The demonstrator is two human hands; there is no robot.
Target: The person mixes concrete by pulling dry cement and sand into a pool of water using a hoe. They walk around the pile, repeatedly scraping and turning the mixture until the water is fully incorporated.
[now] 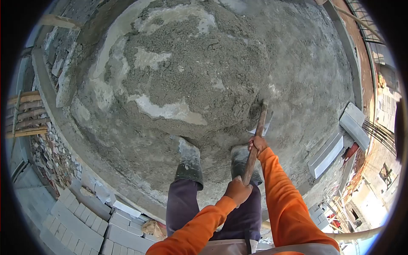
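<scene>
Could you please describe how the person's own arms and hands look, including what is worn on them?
The left sleeve and right sleeve are long, plain bright orange, creased, and reach down to about the wrists. The left hand and right hand are bare, without gloves. No printed marking can be made out on the sleeves.

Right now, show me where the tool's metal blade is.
In the head view, the metal blade is right of centre, beside the lower right edge of the grey heap, just beyond the right hand.
</scene>
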